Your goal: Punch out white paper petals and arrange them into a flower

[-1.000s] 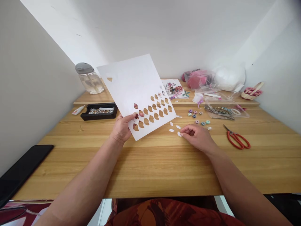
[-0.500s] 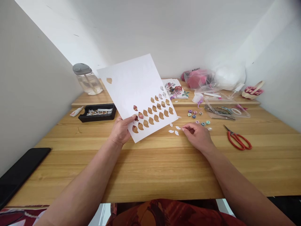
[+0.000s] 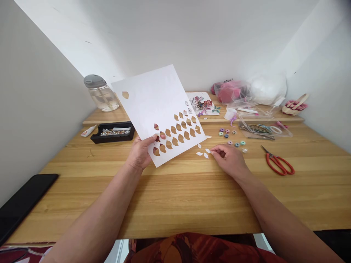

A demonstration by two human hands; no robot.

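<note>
My left hand (image 3: 142, 151) grips a white paper sheet (image 3: 153, 95) by its lower left edge, thumb on the front. Rows of leaf-shaped holes run across the sheet's lower part, and one more hole is near its top left corner. Just right of the sheet, my right hand (image 3: 229, 159) is low over the table with thumb and fingers pinched together. A leaf-shaped paper cutout (image 3: 207, 150) shows at its fingertips. Several similar cutouts, such as one white paper leaf (image 3: 200, 153), lie beside it on the wood.
Red-handled scissors (image 3: 278, 160) lie to the right. Behind my right hand are small thread spools (image 3: 237, 145) and a clear tray (image 3: 285, 133) of tools. A black bead tray (image 3: 94, 138), a glue tube (image 3: 88, 130) and a lidded jar (image 3: 105, 100) stand left. A black phone (image 3: 24, 204) is at the left edge.
The sheet in my left hand has shifted slightly left and down in view. My right hand stays almost in place at the cutouts.
</note>
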